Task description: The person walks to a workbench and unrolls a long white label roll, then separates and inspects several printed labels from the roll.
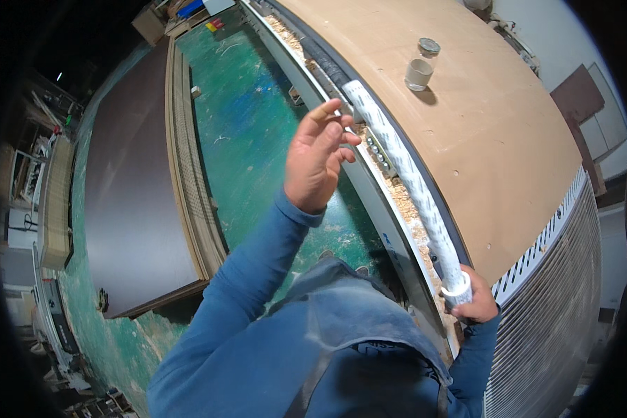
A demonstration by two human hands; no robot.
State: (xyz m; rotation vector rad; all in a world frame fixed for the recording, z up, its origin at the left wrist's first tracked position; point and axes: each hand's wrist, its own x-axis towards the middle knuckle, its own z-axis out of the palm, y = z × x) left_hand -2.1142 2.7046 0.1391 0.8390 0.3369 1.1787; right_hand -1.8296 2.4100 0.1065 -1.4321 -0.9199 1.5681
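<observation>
My left hand [318, 162] is raised at the centre with its fingers apart and slightly curled. Nothing shows in it, and it is beside the upper part of a long white roll or tube [405, 170] marked with rows of small dark print. At the lower right, my right hand [475, 300] grips the roll's near end, where a short, wider white sleeve [457, 292] surrounds it. The roll lies lengthwise along a machine's edge channel, which is strewn with wood chips [401, 196]. A lidded glass jar [420, 70], partly filled with something greyish, stands on the tan board [449, 136].
A stack of dark-faced boards [136, 198] lies to the left on the green floor [240, 104]. The machine's pale side rail [366, 196] runs close in front of me. Beyond the tan board's near right end is a slotted metal strip [541, 230] with a ribbed surface.
</observation>
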